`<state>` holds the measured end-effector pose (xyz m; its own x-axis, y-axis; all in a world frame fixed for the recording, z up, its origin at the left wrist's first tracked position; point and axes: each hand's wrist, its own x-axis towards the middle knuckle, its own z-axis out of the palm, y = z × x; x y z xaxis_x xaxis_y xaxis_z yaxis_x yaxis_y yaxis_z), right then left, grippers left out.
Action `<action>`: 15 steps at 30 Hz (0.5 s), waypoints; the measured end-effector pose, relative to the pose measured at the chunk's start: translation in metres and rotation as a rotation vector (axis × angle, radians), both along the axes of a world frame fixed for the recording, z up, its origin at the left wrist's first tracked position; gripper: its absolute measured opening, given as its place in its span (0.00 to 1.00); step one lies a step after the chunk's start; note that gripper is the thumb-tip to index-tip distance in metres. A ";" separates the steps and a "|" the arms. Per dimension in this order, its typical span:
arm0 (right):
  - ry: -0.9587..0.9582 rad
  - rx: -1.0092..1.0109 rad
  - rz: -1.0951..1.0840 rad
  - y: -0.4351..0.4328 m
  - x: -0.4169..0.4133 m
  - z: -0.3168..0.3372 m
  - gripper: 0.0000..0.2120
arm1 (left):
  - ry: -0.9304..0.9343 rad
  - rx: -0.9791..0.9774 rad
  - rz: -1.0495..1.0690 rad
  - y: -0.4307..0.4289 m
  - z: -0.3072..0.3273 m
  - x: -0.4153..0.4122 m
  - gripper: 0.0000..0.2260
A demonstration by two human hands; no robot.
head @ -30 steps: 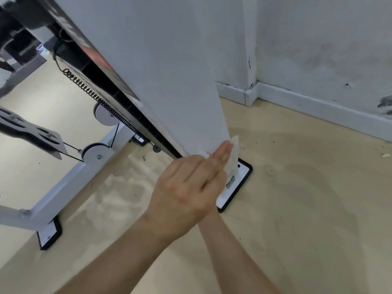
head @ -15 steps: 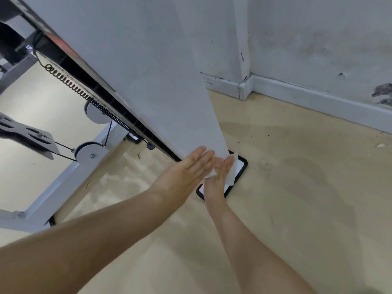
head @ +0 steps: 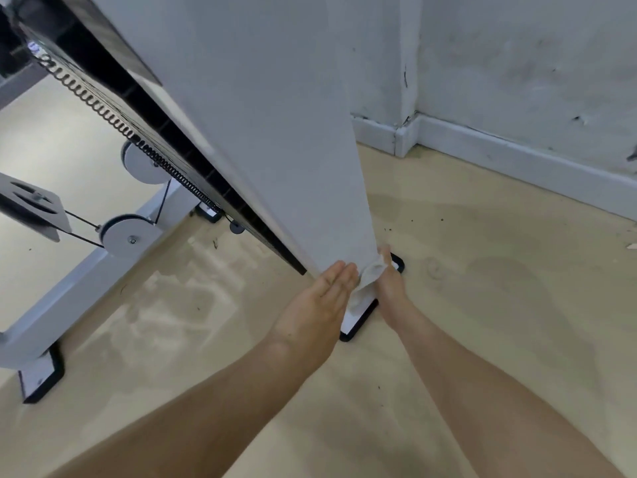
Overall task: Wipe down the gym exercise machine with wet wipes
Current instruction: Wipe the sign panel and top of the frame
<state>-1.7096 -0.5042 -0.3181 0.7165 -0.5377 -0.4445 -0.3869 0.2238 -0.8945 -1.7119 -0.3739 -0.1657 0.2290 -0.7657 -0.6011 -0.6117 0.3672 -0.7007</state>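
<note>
A white gym machine stands before me, its wide upright panel (head: 262,115) narrowing toward a black-edged foot plate (head: 358,320) on the floor. My right hand (head: 391,288) holds a crumpled white wet wipe (head: 372,270) against the panel's lower right edge, just above the foot. My left hand (head: 319,307) lies flat with straight fingers, its fingertips touching the panel's bottom left of the wipe. Both forearms reach in from the bottom of the view.
A coiled black cable (head: 113,115) and dark weight stack run down the machine's left side. Two white pulleys (head: 125,234) sit on the white base rail (head: 82,288). A scuffed wall with white skirting (head: 517,160) stands close on the right. The floor is beige.
Both hands have slid down the panel to its bottom by the foot plate. The right hand, earlier hidden behind the left, now shows beside it holding the wipe.
</note>
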 end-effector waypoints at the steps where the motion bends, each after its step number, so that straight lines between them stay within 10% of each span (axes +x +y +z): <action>1: 0.045 0.000 0.032 -0.011 0.008 0.000 0.16 | 0.003 -0.016 0.024 -0.002 -0.006 0.000 0.29; 5: 0.019 -0.452 0.242 -0.011 -0.025 -0.028 0.12 | 0.101 -0.033 0.138 -0.008 -0.025 -0.007 0.27; 9: 0.210 -0.974 0.635 -0.036 -0.051 -0.055 0.34 | 0.207 -0.085 0.210 0.001 -0.042 -0.016 0.25; 15: 0.318 -1.026 0.754 -0.042 -0.041 -0.046 0.39 | 0.397 -0.250 0.384 -0.005 -0.094 -0.023 0.26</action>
<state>-1.7503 -0.5465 -0.3637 0.9279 -0.2460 -0.2800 -0.3415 -0.8622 -0.3742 -1.7352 -0.3789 -0.2601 0.3121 -0.8017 -0.5097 -0.9002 -0.0780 -0.4285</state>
